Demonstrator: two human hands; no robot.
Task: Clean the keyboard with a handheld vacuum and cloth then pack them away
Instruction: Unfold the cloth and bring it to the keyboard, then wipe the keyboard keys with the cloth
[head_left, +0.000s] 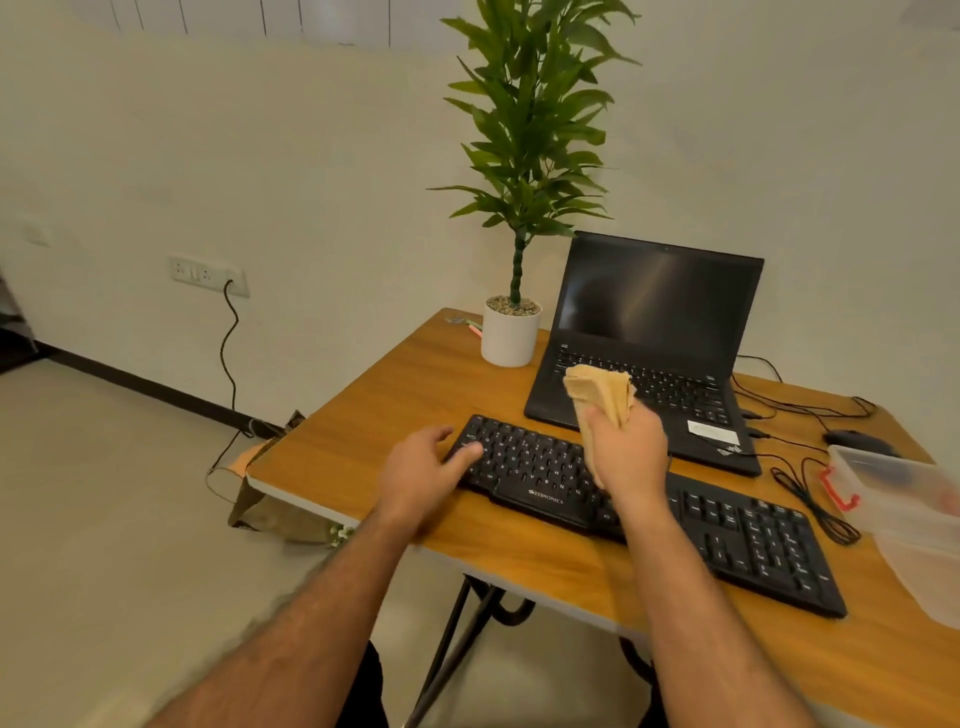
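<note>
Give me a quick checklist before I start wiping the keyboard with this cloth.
1. Cloth gripped in right hand: ok.
2. Left hand steadying the keyboard at its left end: ok.
3. Keyboard flat on the table: ok.
4. Laptop clear of the wiping path: ok, it sits behind.
5. Vacuuming done first: cannot tell, no vacuum in view.
6. Clear box ready for packing: ok, at right.

Matt black plastic keyboard (649, 509) — tan cloth (602, 389) (coarse weave) — glossy wood-grain table (415, 384).
</note>
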